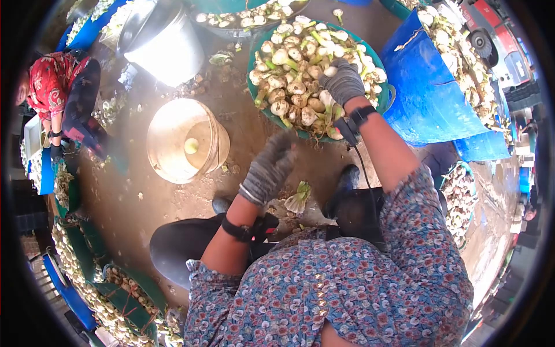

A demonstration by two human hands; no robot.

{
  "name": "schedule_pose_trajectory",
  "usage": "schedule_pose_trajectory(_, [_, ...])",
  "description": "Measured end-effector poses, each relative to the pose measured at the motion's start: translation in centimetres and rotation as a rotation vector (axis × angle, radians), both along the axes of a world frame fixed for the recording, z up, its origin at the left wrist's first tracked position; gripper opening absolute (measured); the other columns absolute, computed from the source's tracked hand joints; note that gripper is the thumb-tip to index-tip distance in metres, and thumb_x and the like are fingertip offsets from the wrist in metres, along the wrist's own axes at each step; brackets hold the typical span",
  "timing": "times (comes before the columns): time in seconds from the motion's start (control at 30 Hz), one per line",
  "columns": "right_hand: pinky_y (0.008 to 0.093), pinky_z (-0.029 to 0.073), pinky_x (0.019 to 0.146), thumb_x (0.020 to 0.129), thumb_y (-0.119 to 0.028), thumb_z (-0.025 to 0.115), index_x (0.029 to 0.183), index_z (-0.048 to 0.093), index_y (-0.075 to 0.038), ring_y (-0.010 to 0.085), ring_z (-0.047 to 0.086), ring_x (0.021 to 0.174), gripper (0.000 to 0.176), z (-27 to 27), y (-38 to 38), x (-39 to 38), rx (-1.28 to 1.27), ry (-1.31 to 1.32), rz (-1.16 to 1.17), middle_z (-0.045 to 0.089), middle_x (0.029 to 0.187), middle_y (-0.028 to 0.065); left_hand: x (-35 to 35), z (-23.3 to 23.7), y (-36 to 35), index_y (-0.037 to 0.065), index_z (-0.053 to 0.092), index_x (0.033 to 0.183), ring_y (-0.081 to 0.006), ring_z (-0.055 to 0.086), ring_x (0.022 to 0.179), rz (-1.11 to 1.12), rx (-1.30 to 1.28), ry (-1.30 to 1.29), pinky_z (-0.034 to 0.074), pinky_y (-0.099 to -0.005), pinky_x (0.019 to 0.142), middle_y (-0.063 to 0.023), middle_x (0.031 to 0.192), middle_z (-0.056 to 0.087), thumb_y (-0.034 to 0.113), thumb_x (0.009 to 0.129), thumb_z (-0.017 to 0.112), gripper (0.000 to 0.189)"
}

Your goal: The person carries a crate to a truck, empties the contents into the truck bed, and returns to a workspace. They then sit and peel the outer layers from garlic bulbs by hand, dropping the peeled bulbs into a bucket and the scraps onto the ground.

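Bulbs (295, 87) lay heaped in the green basin (384, 97), dead ahead. Right hand (344, 81) was nearer, gloved and pressed among them, grip impossible to tell. Left hand (269, 168) hung short of the basin, blurred, beside the bucket (157, 130).

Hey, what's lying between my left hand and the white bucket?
Mostly bare brown ground between the left hand and the white bucket, with only a few small scraps beside the bucket's rim, as the head view shows.
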State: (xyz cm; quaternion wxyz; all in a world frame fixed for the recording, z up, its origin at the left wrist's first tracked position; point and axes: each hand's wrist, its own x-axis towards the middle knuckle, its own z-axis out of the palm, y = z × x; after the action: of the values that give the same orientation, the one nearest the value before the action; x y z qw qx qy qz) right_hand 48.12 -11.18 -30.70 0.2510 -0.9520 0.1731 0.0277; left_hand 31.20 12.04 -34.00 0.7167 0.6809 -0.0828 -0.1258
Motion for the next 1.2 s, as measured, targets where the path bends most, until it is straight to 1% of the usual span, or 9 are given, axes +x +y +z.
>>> schedule_pose_trajectory(0.1, [0.0398,0.052,0.093,0.070,-0.040,0.084,0.116,0.062,-0.010,0.0325,0.064,0.103,0.059,2.4,3.1,-7.0,0.042,-0.292,0.200,0.057,0.123,0.0168,0.8,1.0,-2.3,0.010,0.041,0.146,-0.0196,0.055,0.122,0.161,-0.268,0.196,0.044,-0.0309,0.099,-0.0094,0.135,0.055,0.049,0.095,0.060,0.068])
schedule_pose_trajectory(0.13, [0.0390,0.052,0.092,0.072,-0.036,0.083,0.118,0.061,-0.010,0.0324,0.064,0.105,0.057,4.3,4.9,-9.7,0.182,-0.183,0.204,0.057,0.124,0.0169,0.7,1.5,-2.8,0.005,0.040,0.146,-0.0202,0.053,0.125,0.159,-0.393,0.314,0.042,-0.0293,0.099,-0.0093,0.136,0.055,0.048,0.094,0.060,0.071])
schedule_pose_trajectory(0.23, [0.0397,0.052,0.087,0.075,-0.030,0.083,0.124,0.057,-0.008,0.0293,0.063,0.095,0.060,1.9,5.2,-15.8,-0.021,-0.351,0.614,0.058,0.109,0.0151,0.4,1.5,-3.1,0.005,0.037,0.144,-0.0182,0.055,0.115,-0.028,-0.613,0.351,0.048,-0.0329,0.097,-0.0082,0.129,0.055,0.031,0.093,0.066,0.065])
schedule_pose_trajectory(0.33, [0.0382,0.053,0.086,0.081,-0.020,0.076,0.128,0.059,-0.009,0.0285,0.063,0.093,0.051,4.0,3.7,-18.7,0.477,-0.212,0.546,0.060,0.111,0.0148,-0.9,0.8,-3.0,0.005,0.042,0.138,-0.0189,0.061,0.098,-0.078,-0.692,0.421,0.053,-0.0338,0.081,-0.0092,0.118,0.059,0.034,0.092,0.065,0.058])
schedule_pose_trajectory(0.47, [0.0416,0.051,0.090,0.081,-0.021,0.070,0.114,0.067,-0.009,0.0326,0.061,0.107,0.035,4.0,1.0,-19.4,0.048,-0.506,0.653,0.066,0.108,0.0134,-1.3,-1.2,-1.8,0.006,0.045,0.133,-0.0192,0.064,0.085,-0.340,-0.781,0.557,0.056,-0.0334,0.069,-0.0100,0.108,0.062,0.042,0.093,0.062,0.057])
schedule_pose_trajectory(0.57, [0.0406,0.052,0.088,0.080,-0.021,0.070,0.114,0.068,-0.010,0.0311,0.062,0.106,0.035,2.4,0.9,-19.0,-0.059,-0.661,0.752,0.066,0.111,0.0108,-2.2,-0.8,-1.9,0.006,0.049,0.129,-0.0203,0.065,0.081,-0.260,-0.643,0.543,0.056,-0.0325,0.068,-0.0105,0.103,0.063,0.050,0.093,0.060,0.058])
schedule_pose_trajectory(0.8, [0.0404,0.050,0.089,0.072,-0.031,0.072,0.112,0.070,-0.012,0.0274,0.061,0.106,0.044,2.4,0.9,-20.6,-0.035,-0.510,0.806,0.067,0.112,0.0069,-3.2,-0.9,-1.9,0.003,0.055,0.118,-0.0237,0.066,0.074,-0.148,-0.483,0.418,0.058,-0.0372,0.067,-0.0119,0.097,0.064,0.060,0.092,0.056,0.062])
schedule_pose_trajectory(0.9, [0.0410,0.047,0.092,0.082,-0.019,0.068,0.107,0.072,-0.011,0.0276,0.061,0.101,0.027,3.0,1.1,-20.2,-0.049,-0.600,0.820,0.067,0.104,0.0076,-2.9,-1.9,-1.7,0.003,0.058,0.109,-0.0241,0.065,0.067,-0.144,-0.546,0.581,0.057,-0.0374,0.064,-0.0114,0.087,0.065,0.061,0.092,0.055,0.061])
schedule_pose_trajectory(1.2, [0.0401,0.049,0.082,0.080,-0.022,0.069,0.095,0.070,-0.012,0.0271,0.062,0.089,0.018,2.3,2.0,-21.8,0.010,-0.340,0.784,0.066,0.093,0.0062,-3.1,-0.3,-1.7,0.005,0.060,0.096,-0.0198,0.056,0.052,-0.185,-0.517,0.741,0.043,-0.0290,0.044,-0.0098,0.073,0.062,0.057,0.092,0.056,0.053])
